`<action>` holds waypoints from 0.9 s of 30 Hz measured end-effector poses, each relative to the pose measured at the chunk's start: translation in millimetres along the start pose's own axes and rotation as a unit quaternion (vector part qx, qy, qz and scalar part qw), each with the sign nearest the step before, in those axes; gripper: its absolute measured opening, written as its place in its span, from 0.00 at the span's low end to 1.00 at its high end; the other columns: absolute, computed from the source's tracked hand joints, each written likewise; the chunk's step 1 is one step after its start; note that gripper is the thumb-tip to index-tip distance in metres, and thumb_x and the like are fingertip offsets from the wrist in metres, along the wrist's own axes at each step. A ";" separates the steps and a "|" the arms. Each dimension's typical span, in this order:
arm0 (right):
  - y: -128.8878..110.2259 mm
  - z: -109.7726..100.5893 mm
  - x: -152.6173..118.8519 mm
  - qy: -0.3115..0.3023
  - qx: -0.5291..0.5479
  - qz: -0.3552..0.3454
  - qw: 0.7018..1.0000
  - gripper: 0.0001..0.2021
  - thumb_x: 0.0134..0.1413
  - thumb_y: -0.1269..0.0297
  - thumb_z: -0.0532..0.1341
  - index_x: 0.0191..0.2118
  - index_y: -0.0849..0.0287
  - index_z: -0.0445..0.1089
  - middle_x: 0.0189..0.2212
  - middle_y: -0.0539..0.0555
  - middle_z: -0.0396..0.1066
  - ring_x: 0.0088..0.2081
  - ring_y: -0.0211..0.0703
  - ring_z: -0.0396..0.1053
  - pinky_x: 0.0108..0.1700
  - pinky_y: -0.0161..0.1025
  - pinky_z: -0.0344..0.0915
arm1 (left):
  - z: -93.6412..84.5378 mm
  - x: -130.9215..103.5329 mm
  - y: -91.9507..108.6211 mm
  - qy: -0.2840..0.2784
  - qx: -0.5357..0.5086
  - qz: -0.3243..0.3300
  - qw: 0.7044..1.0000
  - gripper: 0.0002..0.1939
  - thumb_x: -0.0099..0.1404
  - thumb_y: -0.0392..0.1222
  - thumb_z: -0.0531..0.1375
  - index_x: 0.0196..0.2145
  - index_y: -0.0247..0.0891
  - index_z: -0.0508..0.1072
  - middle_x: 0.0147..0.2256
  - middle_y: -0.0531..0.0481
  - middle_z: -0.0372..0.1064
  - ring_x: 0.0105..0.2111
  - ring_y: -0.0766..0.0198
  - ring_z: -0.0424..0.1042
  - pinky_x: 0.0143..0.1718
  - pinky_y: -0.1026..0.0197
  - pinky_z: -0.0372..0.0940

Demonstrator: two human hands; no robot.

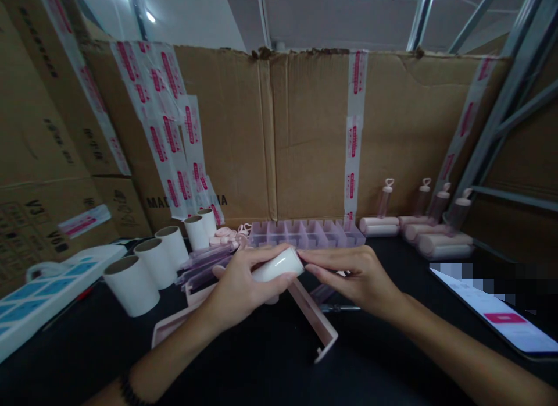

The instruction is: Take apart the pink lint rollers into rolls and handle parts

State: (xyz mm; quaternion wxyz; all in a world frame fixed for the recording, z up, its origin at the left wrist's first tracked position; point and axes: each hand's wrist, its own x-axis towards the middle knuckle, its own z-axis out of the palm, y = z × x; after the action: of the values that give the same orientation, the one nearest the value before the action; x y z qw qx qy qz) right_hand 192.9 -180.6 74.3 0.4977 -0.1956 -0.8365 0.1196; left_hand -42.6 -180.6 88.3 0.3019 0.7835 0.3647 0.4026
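My left hand (244, 287) is wrapped round a white roll (279, 266), which it holds tilted over the middle of the table. At the roll's right end, my right hand (349, 272) has its thumb and fingers pressed close together; whatever may be between the fingertips is too small to make out. Below the roll, a pink plastic frame piece (316, 319) lies slanted on the black surface. Another pink part (170, 327) shows partly behind my left forearm. A dark metallic tool (340, 308) rests beneath my right hand.
White tubes (133, 287) stand at left beside a white tray with blue compartments (65, 278). Translucent purple pieces (209, 257) and a purple divided tray (305, 234) are behind the hands. Pink rollers (444, 243) and a phone (492, 313) lie right. Cardboard (305, 132) walls the back.
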 end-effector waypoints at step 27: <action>1.7 -4.4 -4.6 -0.074 -0.036 0.045 0.996 0.24 0.62 0.69 0.64 0.63 0.54 0.68 0.55 0.53 0.74 0.48 0.44 0.79 0.45 0.33 0.77 | 4.3 -2.6 14.7 -0.015 0.104 0.034 0.994 0.21 0.61 0.43 0.65 0.52 0.37 0.79 0.47 0.45 0.79 0.49 0.52 0.76 0.52 0.55 0.67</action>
State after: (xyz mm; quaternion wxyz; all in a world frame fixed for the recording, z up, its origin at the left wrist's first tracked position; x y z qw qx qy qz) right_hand 199.0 -181.1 72.1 0.4211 -0.2414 -0.8652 0.1262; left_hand -35.2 -191.6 96.4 0.2102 0.8288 0.3727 0.3604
